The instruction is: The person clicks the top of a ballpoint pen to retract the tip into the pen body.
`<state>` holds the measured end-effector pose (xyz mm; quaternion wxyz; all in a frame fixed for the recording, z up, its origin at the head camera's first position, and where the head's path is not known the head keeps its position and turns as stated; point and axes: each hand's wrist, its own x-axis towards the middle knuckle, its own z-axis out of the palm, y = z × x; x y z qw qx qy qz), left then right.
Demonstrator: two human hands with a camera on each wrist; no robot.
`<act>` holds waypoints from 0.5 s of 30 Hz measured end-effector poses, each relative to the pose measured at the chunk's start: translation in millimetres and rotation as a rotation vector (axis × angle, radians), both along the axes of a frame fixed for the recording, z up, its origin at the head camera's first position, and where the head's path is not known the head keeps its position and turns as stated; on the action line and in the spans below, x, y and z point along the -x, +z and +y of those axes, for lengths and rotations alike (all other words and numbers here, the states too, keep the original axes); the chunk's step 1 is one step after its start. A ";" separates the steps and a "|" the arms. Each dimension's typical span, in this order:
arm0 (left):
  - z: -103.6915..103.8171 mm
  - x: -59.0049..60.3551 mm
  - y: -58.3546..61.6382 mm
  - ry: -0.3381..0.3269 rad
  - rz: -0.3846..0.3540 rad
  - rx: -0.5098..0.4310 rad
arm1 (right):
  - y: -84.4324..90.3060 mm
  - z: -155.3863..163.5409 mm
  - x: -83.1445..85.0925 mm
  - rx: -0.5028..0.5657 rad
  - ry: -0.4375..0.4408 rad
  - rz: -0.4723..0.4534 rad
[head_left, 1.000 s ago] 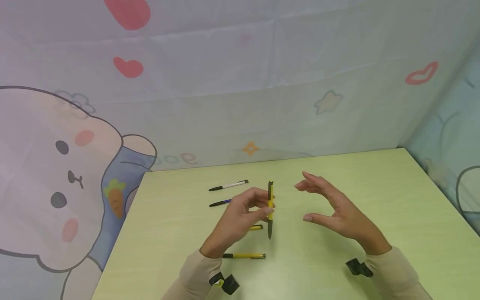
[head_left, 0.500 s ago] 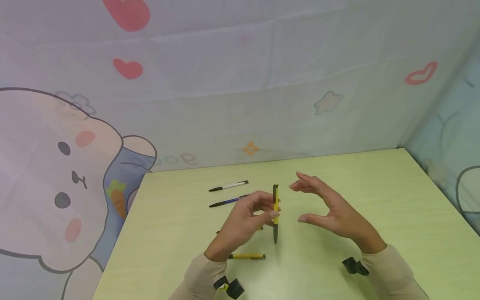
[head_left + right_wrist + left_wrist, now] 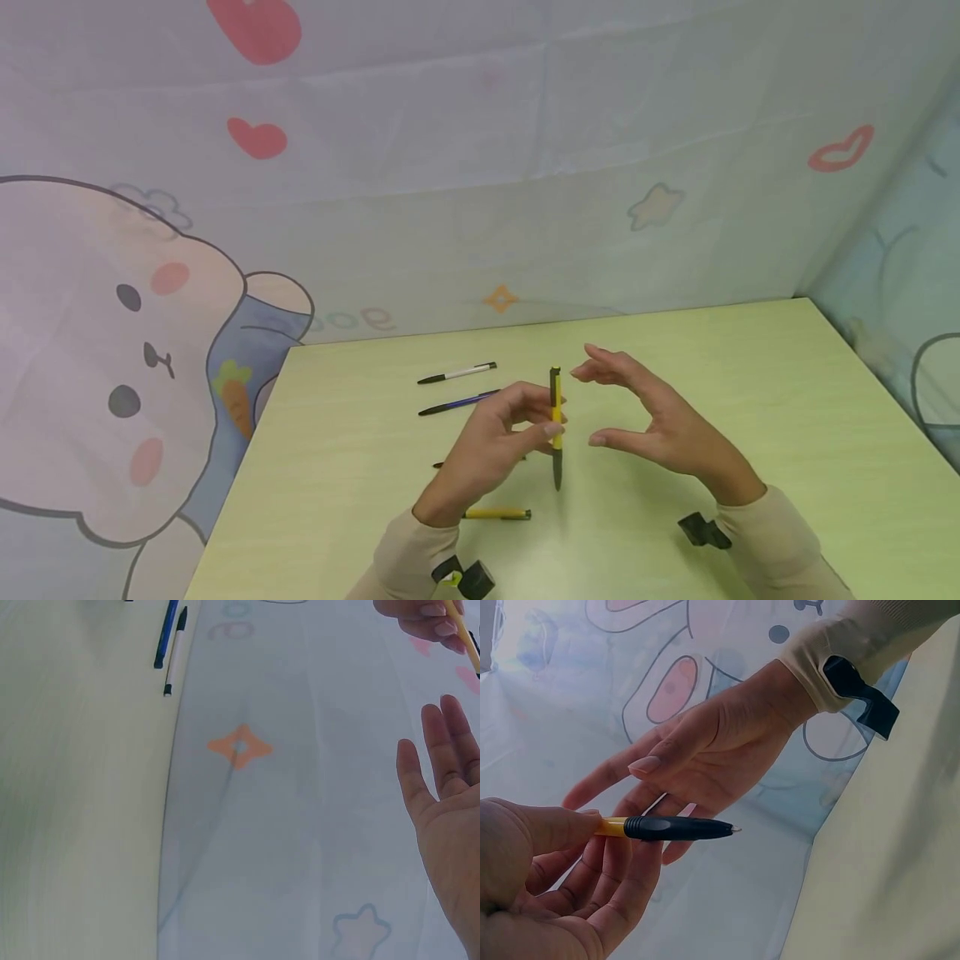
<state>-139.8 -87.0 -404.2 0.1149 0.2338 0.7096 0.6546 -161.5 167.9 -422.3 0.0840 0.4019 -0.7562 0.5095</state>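
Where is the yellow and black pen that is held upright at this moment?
In the head view the yellow and black pen stands upright above the table, pinched by the left hand, with the open right hand just beside it.

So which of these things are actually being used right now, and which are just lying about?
In use:
- upright yellow and black plastic pen, pinched by the left hand
- right hand, open beside the pen, not touching it

Lying about on the pale green table:
- white and black pen
- blue pen
- yellow pen near the left sleeve
- another pen, mostly hidden behind the left hand
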 end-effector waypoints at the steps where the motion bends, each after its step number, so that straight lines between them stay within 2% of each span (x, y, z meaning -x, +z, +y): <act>1: 0.4 -0.2 0.3 -0.001 0.000 -0.002 | -0.1 -0.5 0.5 0.003 0.003 0.002; 15: 3.8 -1.1 3.4 -0.015 0.013 -0.021 | 3.2 -8.3 1.2 0.005 0.024 0.016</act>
